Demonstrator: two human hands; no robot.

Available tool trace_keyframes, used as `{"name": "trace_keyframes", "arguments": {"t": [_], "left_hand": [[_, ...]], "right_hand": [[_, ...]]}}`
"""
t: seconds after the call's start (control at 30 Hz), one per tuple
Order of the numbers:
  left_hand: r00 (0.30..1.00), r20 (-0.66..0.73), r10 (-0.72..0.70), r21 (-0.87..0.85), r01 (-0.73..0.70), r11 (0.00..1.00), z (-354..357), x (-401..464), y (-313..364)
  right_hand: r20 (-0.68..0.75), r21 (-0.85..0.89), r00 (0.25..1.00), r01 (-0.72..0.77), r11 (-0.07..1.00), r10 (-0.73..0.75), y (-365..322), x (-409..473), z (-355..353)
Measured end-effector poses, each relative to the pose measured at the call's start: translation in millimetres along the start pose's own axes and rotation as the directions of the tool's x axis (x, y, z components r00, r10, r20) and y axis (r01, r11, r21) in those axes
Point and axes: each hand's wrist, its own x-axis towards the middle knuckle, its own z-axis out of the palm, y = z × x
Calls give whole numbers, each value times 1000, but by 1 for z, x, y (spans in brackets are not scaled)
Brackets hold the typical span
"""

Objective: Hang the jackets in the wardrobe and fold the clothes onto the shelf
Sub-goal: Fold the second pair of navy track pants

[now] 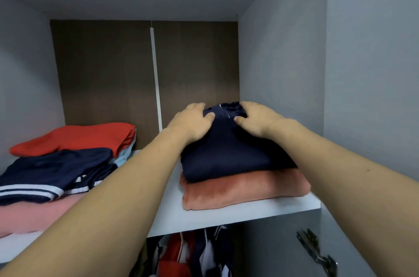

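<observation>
I have my left hand (192, 121) and right hand (258, 119) curled over the far end of the folded navy garment (226, 154), gripping it with thumbs on top. It sits on a folded pink garment (244, 188) at the right of the shelf (172, 208). If I push unevenly, I judge the pink layer could slide or the fold could bunch. The looser left pile (56, 170) overhangs near my forearm; a brush might tip it.

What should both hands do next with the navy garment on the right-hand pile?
Probably let go and draw back. The folded navy garment already lies squarely on the pink folded garment on the shelf, with the left hand and right hand gripping its far edge.
</observation>
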Motion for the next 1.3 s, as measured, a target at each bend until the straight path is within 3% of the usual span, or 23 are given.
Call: {"name": "trace_keyframes", "arguments": {"t": [0.17, 0.37, 0.6, 0.73, 0.9, 1.07, 1.2, 1.3], "left_hand": [[971, -177, 161, 184, -129, 975, -27, -48, 6], [929, -256, 268, 247, -205, 947, -54, -104, 12], [888, -155, 432, 231, -393, 890, -66, -169, 51], [824, -222, 521, 185, -489, 853, -89, -206, 108], [707, -331, 625, 165, -609, 776, -116, -261, 200], [484, -431, 762, 262, -741, 618, -146, -326, 309], [333, -462, 822, 286, -822, 493, -144, -378, 410], [350, -486, 801, 197, -849, 491, -121, -417, 485]], "right_hand": [[-73, -52, 997, -42, 998, 38, -17, -54, -35], [-170, -81, 983, -89, 993, 75, -40, -135, -64], [-147, -86, 976, -176, 981, 162, -50, -246, -97], [-222, -117, 958, -212, 970, 182, -45, -311, -151], [-343, -184, 934, -168, 968, 97, -36, -405, -224], [-448, -265, 894, -99, 959, -31, -3, -518, -294], [-515, -272, 854, -245, 931, 75, 53, -615, -344], [-535, -254, 812, -418, 872, 233, 101, -686, -373]]}}
